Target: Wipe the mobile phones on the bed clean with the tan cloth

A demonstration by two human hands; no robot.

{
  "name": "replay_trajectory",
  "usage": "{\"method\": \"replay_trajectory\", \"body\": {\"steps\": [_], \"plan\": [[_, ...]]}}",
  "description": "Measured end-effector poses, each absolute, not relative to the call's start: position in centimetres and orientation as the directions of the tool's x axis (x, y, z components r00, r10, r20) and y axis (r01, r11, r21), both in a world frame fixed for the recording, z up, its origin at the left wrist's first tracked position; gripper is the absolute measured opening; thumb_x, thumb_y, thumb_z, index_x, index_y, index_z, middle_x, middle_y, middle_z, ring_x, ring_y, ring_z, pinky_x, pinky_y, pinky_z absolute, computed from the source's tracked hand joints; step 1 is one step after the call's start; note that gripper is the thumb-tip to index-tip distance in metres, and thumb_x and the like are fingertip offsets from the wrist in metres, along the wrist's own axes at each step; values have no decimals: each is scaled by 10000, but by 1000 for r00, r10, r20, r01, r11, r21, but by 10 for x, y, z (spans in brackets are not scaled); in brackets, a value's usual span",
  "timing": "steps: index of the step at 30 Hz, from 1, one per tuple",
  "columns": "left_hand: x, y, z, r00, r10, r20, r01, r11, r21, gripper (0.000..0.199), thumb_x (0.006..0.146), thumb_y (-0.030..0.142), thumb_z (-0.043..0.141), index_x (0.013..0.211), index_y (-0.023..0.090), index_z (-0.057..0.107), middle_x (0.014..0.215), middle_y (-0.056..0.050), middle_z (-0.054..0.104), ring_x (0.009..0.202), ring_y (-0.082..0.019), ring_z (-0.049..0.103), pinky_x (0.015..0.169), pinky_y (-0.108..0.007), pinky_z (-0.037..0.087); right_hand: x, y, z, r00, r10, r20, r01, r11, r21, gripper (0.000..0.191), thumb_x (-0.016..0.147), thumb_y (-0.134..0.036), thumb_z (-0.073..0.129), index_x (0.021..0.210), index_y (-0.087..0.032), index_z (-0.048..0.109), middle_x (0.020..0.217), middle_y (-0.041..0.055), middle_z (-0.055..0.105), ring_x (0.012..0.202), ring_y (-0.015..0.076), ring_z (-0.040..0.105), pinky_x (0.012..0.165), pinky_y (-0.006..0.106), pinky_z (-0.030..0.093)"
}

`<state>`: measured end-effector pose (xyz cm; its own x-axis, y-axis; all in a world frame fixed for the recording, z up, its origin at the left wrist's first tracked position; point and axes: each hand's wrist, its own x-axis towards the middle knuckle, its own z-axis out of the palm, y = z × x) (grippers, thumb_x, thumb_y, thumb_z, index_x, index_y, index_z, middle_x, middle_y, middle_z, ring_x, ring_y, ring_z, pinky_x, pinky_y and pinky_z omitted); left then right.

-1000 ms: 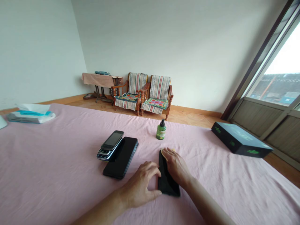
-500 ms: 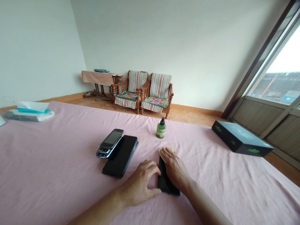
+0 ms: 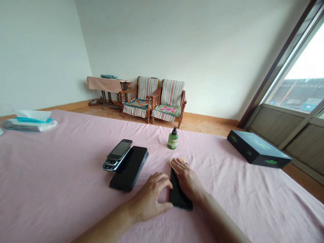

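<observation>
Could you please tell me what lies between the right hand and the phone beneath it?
In the head view, a pale yellow cloth lies between the right hand and the black phone.

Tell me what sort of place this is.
Likely a room in a home, judging by the two wooden armchairs, their striped covers and the cloth-draped table against the wall.

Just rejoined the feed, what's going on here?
A person's right hand lies flat over a yellowish cloth at the far end of a black phone. Their left hand is curved at the phone's left edge. The phone lies on a pink cover, a green bottle standing beyond it and more phones to its left.
</observation>
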<state>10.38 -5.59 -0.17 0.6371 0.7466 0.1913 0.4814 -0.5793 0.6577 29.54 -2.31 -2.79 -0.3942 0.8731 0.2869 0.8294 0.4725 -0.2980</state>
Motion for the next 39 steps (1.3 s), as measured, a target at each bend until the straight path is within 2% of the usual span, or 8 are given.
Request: {"method": "replay_trajectory", "body": {"steps": [6,12,18,21,26,31,35,39], "plan": [[103,-55,-3,603,776,183,498,-546,674,429,591,117,802,905,217,528,1050,-23,547,1020,-231,496,918,-367,406,297,-28,-20,-459,821,340,764,560,-321,478,906,-79,336,1358,-161,466,1396,113,480,1332,209,378,1106,436,314],[101,-52,-9,492,848,196,565,-483,669,554,522,189,854,921,216,471,1015,-30,519,977,-250,491,871,-400,427,286,-57,3,-525,777,348,679,629,-380,393,932,-110,398,1279,-226,542,1171,70,644,1173,195,539,1058,375,388],[102,-53,-13,477,851,218,538,-479,694,583,535,188,837,971,227,452,1015,-27,519,981,-245,501,865,-383,431,289,-87,8,-603,751,269,615,652,-444,413,952,-171,405,1350,-256,476,1333,63,552,1291,206,436,1111,404,318],[101,-53,-15,469,855,221,543,-476,692,560,562,193,814,985,227,450,1012,-31,517,976,-243,507,847,-369,437,289,-95,9,-605,749,270,571,644,-508,372,955,-192,404,1287,-282,545,1276,41,602,1256,201,479,1103,396,325],[101,-53,-14,486,840,241,548,-507,665,484,624,184,765,1000,229,464,1011,-34,521,964,-235,510,837,-360,439,290,-101,12,-455,865,210,416,415,-809,326,961,-315,390,1130,-264,664,970,49,715,939,204,659,841,319,519],[100,-50,-14,519,821,237,539,-530,655,598,578,340,840,1043,231,480,1069,-45,524,1033,-266,495,900,-408,426,300,-92,1,-142,977,157,198,184,-963,423,918,-487,417,1053,-176,670,882,75,711,828,219,664,683,295,532],[99,-48,-18,515,822,244,544,-533,648,669,537,277,866,1083,237,482,1105,-49,522,1062,-273,487,930,-426,419,301,-84,-19,-111,980,163,425,195,-884,295,911,-389,422,1019,-184,603,780,46,690,659,173,642,551,236,472],[100,-49,-15,528,819,225,545,-530,650,676,544,297,868,1103,238,493,1119,-54,525,1066,-274,487,933,-432,424,293,-85,-34,-177,941,288,835,299,-463,144,812,-146,449,923,-199,526,691,30,665,599,173,607,548,243,382]]}}
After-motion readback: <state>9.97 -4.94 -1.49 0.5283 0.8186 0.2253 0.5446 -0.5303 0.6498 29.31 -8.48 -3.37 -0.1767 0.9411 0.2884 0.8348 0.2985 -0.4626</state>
